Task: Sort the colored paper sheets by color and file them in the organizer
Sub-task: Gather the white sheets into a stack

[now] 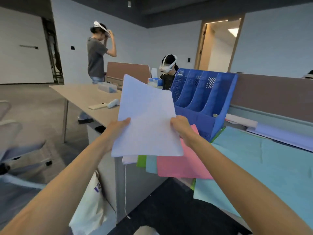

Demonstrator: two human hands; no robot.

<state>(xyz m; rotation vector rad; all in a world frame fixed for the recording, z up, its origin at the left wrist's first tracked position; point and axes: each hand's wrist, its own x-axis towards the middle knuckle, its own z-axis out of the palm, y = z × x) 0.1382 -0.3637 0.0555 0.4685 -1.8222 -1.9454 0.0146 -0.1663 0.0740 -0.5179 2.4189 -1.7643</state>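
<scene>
Two hands hold one stack of pale lilac sheets (147,116) up in the air, tilted toward the blue organizer (199,99) that stands just beyond and to the right of it. The left hand (118,127) pinches the lower left edge, thumb on top and fingers hidden under the paper. The right hand (180,127) grips the right edge with its fingers curled round it.

From where I stand this looks like the filing step for one colour: the lilac lot is gathered and squared, and the organizer's slots look empty. Below the raised stack lie a pink sheet (177,165), a pale blue sheet (151,164) and a green sheet (141,161), overlapping, with a wide spread of light blue paper (271,167) off to the right, so most of the sorting seems left to do.

The next move, I'd judge, calls for turning the stack on edge, lining it up with one slot and sliding it down between the dividers without buckling the corners.

As for writing, a white bag (89,206) on the floor carries purple lettering, but it is cut off and too blurred to read. I see no legible label on the organizer.
</scene>
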